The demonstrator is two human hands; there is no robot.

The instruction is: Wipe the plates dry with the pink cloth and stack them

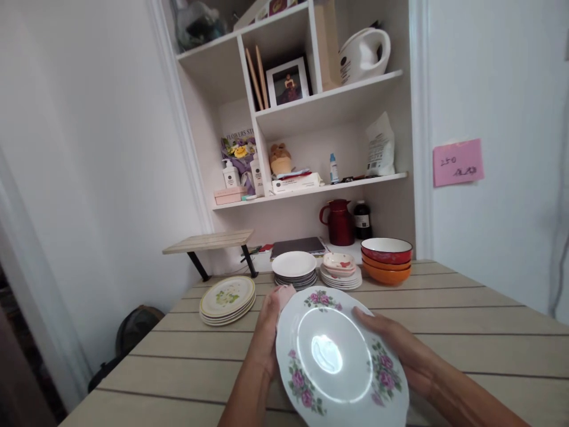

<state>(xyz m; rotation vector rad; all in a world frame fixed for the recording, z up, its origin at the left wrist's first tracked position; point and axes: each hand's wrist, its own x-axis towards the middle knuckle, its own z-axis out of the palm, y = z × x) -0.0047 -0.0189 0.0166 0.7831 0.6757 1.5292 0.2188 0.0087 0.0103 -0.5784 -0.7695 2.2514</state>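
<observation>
A white plate with purple roses and a wavy rim (333, 320) is held up, tilted toward me, over the table's near part. My left hand (272, 317) grips its left edge, and something pale pink, perhaps a cloth (285, 293), shows by those fingers. On the plate's right side my right hand (395, 344) is closed, thumb on the upper face and fingers hidden beneath. Beyond the hands stand a stack of yellow-rimmed plates (227, 296), a stack of white plates (294, 264) and small plates topped by pink-patterned bowls (339, 262).
Red and orange bowls (386, 261) are stacked at the table's back right. A small raised wooden shelf (208, 240) stands at back left. Behind are a dark red jug (338, 222), a dark bottle (362, 219) and white wall shelves (329, 107). The slatted table (466, 320) ends at the left.
</observation>
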